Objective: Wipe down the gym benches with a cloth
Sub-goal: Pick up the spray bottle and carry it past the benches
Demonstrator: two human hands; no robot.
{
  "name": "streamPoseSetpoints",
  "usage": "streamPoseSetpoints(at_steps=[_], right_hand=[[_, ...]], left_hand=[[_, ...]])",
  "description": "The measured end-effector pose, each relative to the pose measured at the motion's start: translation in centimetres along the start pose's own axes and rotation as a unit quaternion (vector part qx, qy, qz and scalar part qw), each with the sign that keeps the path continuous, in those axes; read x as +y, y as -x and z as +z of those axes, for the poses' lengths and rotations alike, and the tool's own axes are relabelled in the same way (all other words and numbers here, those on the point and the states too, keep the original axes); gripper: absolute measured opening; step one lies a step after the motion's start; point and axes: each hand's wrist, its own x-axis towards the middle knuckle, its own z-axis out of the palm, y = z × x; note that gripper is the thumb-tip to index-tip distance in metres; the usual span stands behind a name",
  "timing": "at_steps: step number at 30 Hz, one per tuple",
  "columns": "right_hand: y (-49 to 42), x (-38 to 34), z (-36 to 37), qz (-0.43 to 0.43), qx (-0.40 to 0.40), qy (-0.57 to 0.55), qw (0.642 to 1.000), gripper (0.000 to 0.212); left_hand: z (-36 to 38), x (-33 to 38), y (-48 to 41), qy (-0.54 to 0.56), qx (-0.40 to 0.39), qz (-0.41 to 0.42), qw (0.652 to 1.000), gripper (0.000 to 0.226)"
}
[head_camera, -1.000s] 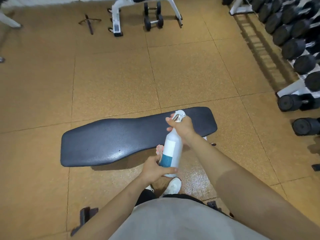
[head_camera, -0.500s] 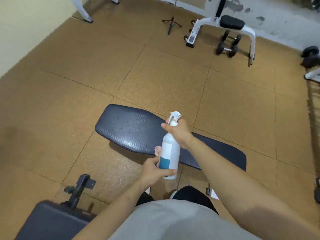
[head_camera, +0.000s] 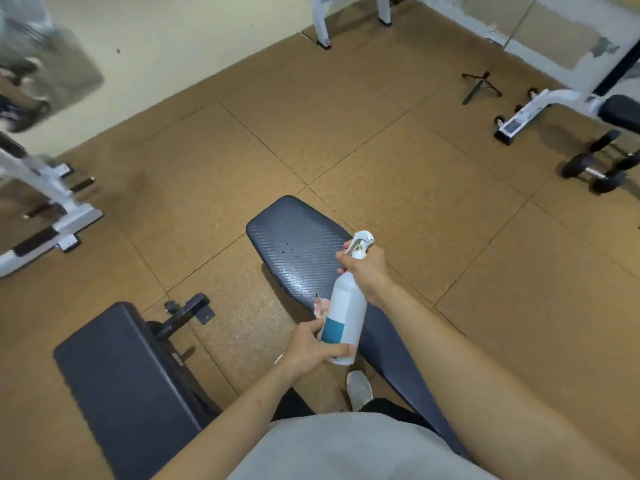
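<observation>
A white spray bottle [head_camera: 344,313] with a teal band is held upright over the dark flat bench pad [head_camera: 298,247]. My right hand [head_camera: 367,271] grips its neck just under the trigger head. My left hand [head_camera: 311,348] holds the bottle's base, and a small pink cloth [head_camera: 320,306] peeks out behind the bottle above that hand. A few droplets dot the pad's far end. A second dark bench pad [head_camera: 121,379] lies at the lower left.
White machine frames stand at the left [head_camera: 52,209] and far right [head_camera: 540,109]. Dumbbells [head_camera: 595,168] and a small black tripod [head_camera: 479,84] lie on the brown tiled floor. My white shoe [head_camera: 360,389] is beside the bench.
The view has swung left, bringing the second bench and the left wall into sight. Both hands keep the same hold on the bottle.
</observation>
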Motion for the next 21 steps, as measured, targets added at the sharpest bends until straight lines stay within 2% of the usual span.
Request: streamPoseSetpoints(at_steps=[5, 7, 10, 14, 18, 21], right_hand=[[0.3, 1.8, -5.2, 0.019, -0.013, 0.004, 1.000, 0.020], [0.8, 2.6, -6.9, 0.024, -0.040, -0.025, 0.999, 0.023], [1.6, 3.4, -8.7, 0.038, -0.031, -0.042, 0.998, 0.022], [2.7, 4.3, -10.6, 0.035, -0.009, -0.044, 0.998, 0.027], [3.8, 4.1, -12.1, 0.023, -0.047, -0.072, 0.996, 0.022], [4.8, 3.9, -13.1, 0.009, -0.034, -0.044, 0.998, 0.019]], left_hand=[[5.9, 0.8, 1.9, 0.008, 0.052, -0.018, 0.998, 0.064], [8.2, 0.5, 2.8, 0.036, 0.071, -0.032, 0.996, 0.074], [11.0, 0.2, 4.2, 0.041, 0.107, -0.043, 0.993, 0.088], [12.9, -0.1, 5.4, 0.040, 0.131, -0.028, 0.990, 0.080], [14.5, 0.7, 6.8, 0.032, 0.145, -0.012, 0.989, 0.081], [16.3, 0.6, 7.8, 0.032, 0.162, 0.004, 0.986, 0.078]])
